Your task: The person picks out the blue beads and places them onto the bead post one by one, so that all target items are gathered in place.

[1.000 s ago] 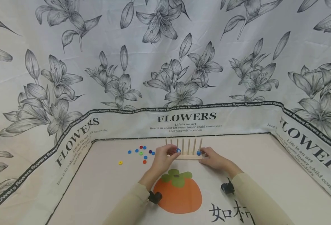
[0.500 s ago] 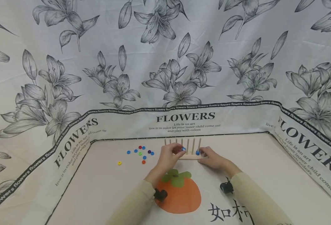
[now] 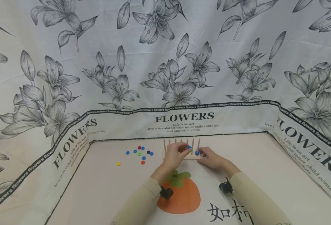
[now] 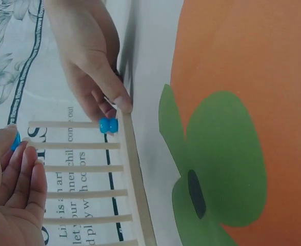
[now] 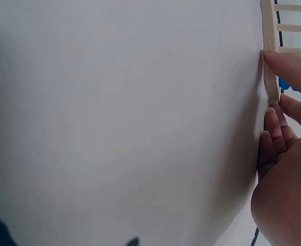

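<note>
A wooden peg rack (image 4: 135, 187) stands on the table, a row of thin upright pegs on a narrow base. Between thumb and fingertips my left hand (image 3: 175, 155) pinches a blue bead (image 4: 16, 141), near the upper part of the pegs at the right end. Two blue beads (image 4: 108, 125) sit low on the rightmost peg, against the base. My right hand (image 3: 212, 159) grips the right end of the base, thumb on its near side in the right wrist view. Some left pegs are partly hidden behind my left hand in the head view.
Left of the rack lie several loose beads, among them a yellow bead (image 3: 118, 163), an orange-red bead (image 3: 142, 162) and a green bead (image 3: 139, 154). The tablecloth has a printed orange persimmon (image 3: 179, 197). A flower-printed curtain (image 3: 120, 125) encloses the table's back and sides.
My left hand has moved rightward along the rack with the blue bead, toward the right-end pegs. My right hand stays at the base's right end. The head view has shifted slightly.
</note>
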Demonstrator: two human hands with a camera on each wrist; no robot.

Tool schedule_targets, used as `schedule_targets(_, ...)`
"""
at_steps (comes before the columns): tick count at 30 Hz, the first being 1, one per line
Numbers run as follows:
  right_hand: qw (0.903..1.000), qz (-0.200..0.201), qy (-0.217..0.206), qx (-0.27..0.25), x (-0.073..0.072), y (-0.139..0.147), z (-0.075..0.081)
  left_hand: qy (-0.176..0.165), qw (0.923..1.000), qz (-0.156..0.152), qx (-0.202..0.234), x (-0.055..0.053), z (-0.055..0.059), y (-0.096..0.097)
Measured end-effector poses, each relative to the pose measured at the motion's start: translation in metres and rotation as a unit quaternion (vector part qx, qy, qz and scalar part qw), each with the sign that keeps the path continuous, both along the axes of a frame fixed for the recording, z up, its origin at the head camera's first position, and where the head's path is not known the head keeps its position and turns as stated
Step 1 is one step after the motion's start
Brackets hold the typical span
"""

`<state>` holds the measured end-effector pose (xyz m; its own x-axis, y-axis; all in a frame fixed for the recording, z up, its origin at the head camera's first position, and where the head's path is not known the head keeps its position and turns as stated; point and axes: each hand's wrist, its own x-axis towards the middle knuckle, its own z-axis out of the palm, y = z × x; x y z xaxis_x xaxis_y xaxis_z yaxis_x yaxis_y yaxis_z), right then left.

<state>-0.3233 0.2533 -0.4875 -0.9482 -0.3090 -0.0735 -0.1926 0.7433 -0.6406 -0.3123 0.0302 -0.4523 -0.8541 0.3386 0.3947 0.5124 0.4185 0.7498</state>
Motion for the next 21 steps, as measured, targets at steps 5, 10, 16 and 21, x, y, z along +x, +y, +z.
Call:
schedule_targets(5, 1.0, -0.001, -0.002, -0.004, 0.001, 0.001, 0.0, 0.004, 0.9999, -0.01, 0.01, -0.001, 0.0, 0.007)
schedule_targets(10, 0.9996, 0.022, 0.015, -0.008, 0.003, 0.003, -0.001, 0.008, 0.9997, -0.011, 0.018, -0.003, 0.0, 0.017)
schedule_targets(16, 0.9996, 0.023, 0.013, -0.006, 0.001, 0.003, -0.002, -0.005, 0.9997, 0.007, 0.021, -0.005, 0.003, 0.032)
schedule_targets(21, 0.9999, 0.013, 0.008, 0.0, 0.001, 0.001, 0.002, 0.002, 0.9989, 0.046, 0.013, -0.009, 0.008, 0.044)
